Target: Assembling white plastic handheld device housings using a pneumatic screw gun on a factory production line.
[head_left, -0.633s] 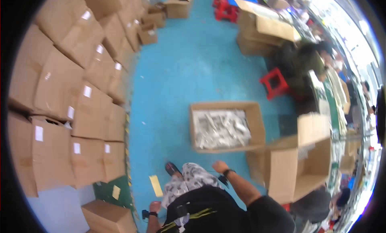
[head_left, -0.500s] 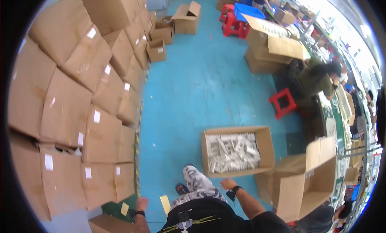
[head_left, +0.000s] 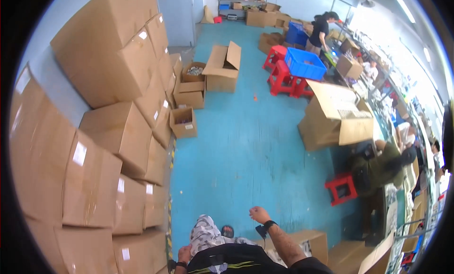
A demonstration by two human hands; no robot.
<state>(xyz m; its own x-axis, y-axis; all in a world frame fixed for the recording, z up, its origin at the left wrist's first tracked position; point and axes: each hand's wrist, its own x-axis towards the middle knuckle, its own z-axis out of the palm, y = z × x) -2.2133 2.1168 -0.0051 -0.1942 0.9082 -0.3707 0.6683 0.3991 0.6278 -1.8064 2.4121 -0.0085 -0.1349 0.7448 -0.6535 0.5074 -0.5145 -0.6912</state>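
Note:
My right hand [head_left: 258,213] is raised in front of my body over the blue floor [head_left: 246,146], fingers curled into a loose fist with nothing in it; a dark band sits on its wrist. My left hand [head_left: 184,253] hangs at my left hip beside my patterned trouser leg [head_left: 204,232], too small to read its fingers. An open cardboard box [head_left: 316,240] stands just right of my right forearm, mostly hidden by the arm and the lower edge.
Tall stacks of sealed cardboard boxes [head_left: 99,146] line the left. Small open boxes [head_left: 183,123] and a larger one [head_left: 222,66] sit ahead. A big open box [head_left: 336,117], red stool [head_left: 341,189], crouching person [head_left: 384,163] and blue crate [head_left: 306,64] are on the right.
The view has tipped up toward the far room. The open box of pale parts has slid down to the lower edge. My right hand has lifted forward off the box's rim.

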